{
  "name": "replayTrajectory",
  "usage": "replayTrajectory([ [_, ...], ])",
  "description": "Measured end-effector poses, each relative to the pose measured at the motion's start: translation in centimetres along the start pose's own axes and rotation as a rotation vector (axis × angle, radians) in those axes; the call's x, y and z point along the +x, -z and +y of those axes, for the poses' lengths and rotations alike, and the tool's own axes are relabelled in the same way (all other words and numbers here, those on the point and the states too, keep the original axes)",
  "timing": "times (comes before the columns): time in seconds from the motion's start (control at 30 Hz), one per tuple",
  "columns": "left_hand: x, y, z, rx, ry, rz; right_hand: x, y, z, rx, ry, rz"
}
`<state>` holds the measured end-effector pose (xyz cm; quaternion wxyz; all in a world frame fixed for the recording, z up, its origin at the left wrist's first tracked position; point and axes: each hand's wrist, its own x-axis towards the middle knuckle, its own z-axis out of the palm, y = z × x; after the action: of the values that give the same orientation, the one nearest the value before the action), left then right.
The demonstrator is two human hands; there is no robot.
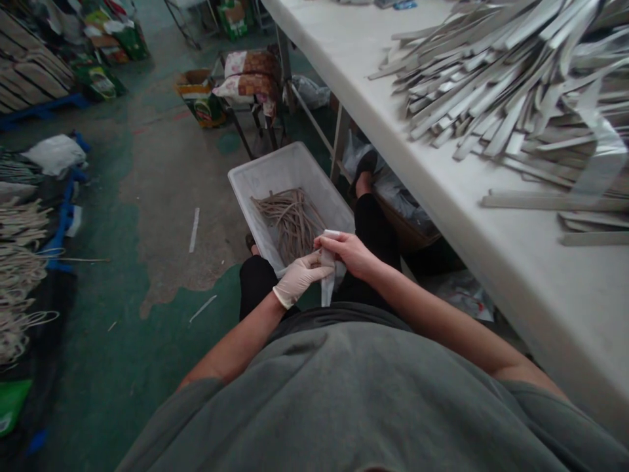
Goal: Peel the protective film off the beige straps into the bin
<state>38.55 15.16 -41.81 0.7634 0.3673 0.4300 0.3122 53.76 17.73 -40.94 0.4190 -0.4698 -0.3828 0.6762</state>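
Between my two hands is a pale flat strip (327,286), one end hanging toward my lap. My left hand (303,274), in a whitish glove, pinches the strip at its middle from the left. From the right, my bare right hand (351,252) is closed on its upper part. Just beyond my hands a white plastic bin (250,200) stands on the floor between my legs. Inside it lies a loose heap of brownish cords or strips (295,223). Exactly what the strip is made of I cannot tell.
A white table (383,124) runs along my right, carrying a large pile of flat grey-white strips (472,85). Ahead are a stool with patterned cushions (250,75) and a cardboard box (200,98). Bundles of cord (19,282) lie at the left. Stray strips (194,229) litter the floor.
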Motion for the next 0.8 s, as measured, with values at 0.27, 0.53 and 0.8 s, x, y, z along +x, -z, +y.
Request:
replayTrajectory([
  [0.27,0.0,0.3,-1.0,0.163,0.136,-0.142,1.5,0.9,-0.3,-0.499,0.351,0.084],
  [0.53,-0.6,0.8,-1.6,0.249,0.169,-0.163,1.5,1.1,-0.3,-0.912,0.374,0.102],
  [0.8,-0.2,2.3,-4.8,0.148,0.244,-0.198,1.3,1.1,-1.6,-1.399,0.561,0.068],
])
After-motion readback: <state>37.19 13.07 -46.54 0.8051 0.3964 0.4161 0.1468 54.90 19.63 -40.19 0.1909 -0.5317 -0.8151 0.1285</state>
